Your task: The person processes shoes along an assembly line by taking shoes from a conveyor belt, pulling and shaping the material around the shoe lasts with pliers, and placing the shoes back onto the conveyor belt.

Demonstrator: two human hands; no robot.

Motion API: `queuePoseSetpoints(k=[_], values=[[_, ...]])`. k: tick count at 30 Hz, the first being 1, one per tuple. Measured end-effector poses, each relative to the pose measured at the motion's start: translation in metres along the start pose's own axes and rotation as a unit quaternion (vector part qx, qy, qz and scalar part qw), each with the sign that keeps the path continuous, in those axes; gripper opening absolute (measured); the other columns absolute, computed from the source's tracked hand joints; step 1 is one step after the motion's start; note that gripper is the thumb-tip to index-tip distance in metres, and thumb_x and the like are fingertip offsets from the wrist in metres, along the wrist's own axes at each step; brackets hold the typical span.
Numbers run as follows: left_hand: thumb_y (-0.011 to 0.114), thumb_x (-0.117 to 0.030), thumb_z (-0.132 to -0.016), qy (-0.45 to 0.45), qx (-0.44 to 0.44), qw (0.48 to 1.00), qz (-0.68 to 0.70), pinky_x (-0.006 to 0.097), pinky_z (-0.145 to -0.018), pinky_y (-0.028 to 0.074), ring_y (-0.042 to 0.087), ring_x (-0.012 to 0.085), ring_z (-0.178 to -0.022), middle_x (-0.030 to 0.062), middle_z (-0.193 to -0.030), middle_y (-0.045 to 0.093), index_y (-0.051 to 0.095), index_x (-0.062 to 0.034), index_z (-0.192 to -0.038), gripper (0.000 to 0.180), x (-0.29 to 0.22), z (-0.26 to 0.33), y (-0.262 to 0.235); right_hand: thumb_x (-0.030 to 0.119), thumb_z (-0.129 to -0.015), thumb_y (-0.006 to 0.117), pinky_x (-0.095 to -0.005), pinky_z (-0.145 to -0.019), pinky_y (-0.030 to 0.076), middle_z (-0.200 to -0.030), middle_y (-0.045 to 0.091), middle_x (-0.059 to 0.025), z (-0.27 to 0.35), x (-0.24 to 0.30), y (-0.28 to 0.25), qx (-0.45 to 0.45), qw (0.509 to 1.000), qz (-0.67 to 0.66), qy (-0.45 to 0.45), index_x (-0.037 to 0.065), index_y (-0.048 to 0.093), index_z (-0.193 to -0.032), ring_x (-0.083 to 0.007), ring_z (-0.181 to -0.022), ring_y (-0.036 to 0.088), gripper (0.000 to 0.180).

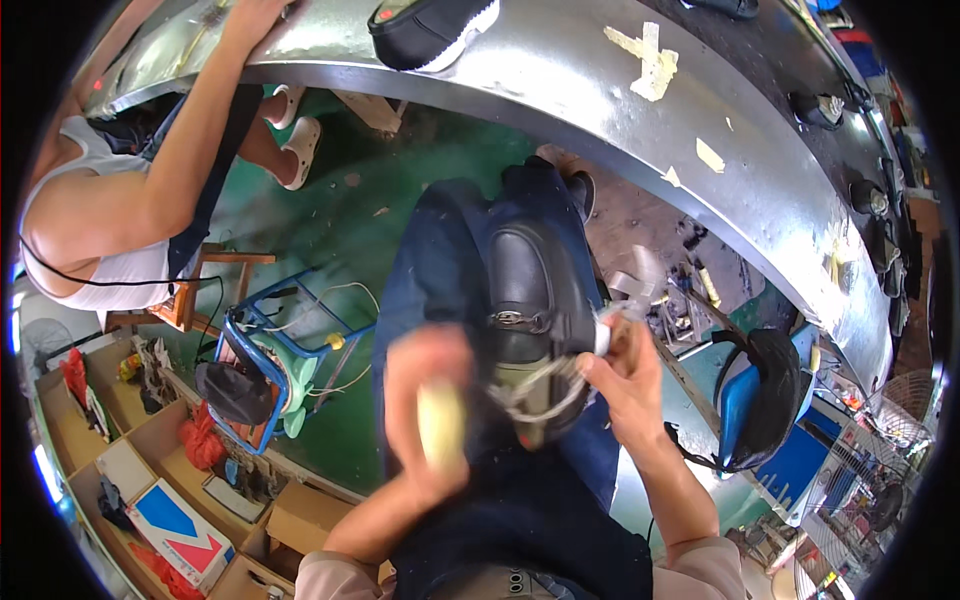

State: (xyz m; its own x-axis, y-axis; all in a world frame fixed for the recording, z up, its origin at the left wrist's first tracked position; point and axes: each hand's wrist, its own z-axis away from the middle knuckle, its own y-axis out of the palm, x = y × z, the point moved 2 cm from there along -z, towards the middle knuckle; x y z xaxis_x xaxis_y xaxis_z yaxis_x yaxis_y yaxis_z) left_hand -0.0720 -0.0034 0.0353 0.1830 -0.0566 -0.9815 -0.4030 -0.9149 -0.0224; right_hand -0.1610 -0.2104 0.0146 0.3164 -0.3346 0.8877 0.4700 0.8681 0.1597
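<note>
A black leather shoe [525, 290] with a metal buckle rests toe-away on my lap, over dark blue trousers. My left hand [425, 400] is blurred and wraps a pale yellowish block [441, 425], held just left of the shoe's opening. My right hand [625, 385] grips the shoe's heel end together with a white strip or paper [640, 290] that sticks up past the fingers. Pale cord-like strands [530, 395] hang across the shoe's opening between both hands.
A curved metal bench [600, 90] arcs overhead with a black-and-white sneaker [430, 30], tape scraps and more dark shoes along its right side. Another person [130, 190] sits at left, arm on the bench. A blue cart [270, 350], cardboard boxes [180, 520] and a blue chair [750, 400] surround me.
</note>
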Motion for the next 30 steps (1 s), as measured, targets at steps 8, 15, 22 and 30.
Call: queuePoseSetpoints(k=[8,15,22,30], values=[[0.037,-0.035,-0.121,-0.419,-0.112,0.844,0.315,0.04,-0.118,0.049,0.059,0.0243,-0.141,0.0139,-0.158,0.056,0.036,-0.0061,-0.167,0.055,0.095,0.011,0.028,0.027,-0.117,0.052,-0.031,-0.066,0.053,-0.091,0.07,-0.0065,-0.004,0.027,-0.019,0.232,0.936,0.219,0.151,-0.001,0.061,-0.124,-0.0143,-0.076,0.066,0.03],[0.044,-0.022,-0.118,-0.315,0.006,0.924,0.216,0.04,-0.12,0.044,0.056,0.0253,-0.14,0.015,-0.157,0.052,0.025,-0.0078,-0.173,0.059,0.081,0.014,0.021,0.027,-0.113,0.056,-0.0431,-0.07,0.055,-0.105,0.074,-0.0181,-0.018,0.028,0.0,0.317,0.882,0.316,0.149,0.002,0.059,-0.118,-0.0265,-0.085,0.073,0.025],[0.05,-0.012,-0.115,-0.263,0.058,0.962,0.043,0.037,-0.125,0.035,0.046,0.0225,-0.147,0.0116,-0.163,0.043,0.028,-0.0055,-0.173,0.063,0.103,0.024,0.014,0.028,-0.111,0.06,-0.0511,-0.072,0.054,-0.084,0.072,-0.0182,-0.023,0.045,-0.005,0.334,0.87,0.342,0.121,0.003,0.056,-0.11,-0.0403,-0.082,0.074,0.025],[0.047,-0.017,-0.118,-0.263,0.088,0.957,0.08,0.037,-0.126,0.035,0.045,0.022,-0.15,0.0109,-0.164,0.045,0.026,-0.0043,-0.173,0.06,0.091,0.034,0.017,0.023,-0.109,0.062,-0.0501,-0.064,0.055,-0.084,0.071,-0.018,-0.011,0.043,-0.009,0.301,0.76,0.558,-0.144,0.003,0.054,-0.102,-0.04,-0.078,0.073,0.022]])
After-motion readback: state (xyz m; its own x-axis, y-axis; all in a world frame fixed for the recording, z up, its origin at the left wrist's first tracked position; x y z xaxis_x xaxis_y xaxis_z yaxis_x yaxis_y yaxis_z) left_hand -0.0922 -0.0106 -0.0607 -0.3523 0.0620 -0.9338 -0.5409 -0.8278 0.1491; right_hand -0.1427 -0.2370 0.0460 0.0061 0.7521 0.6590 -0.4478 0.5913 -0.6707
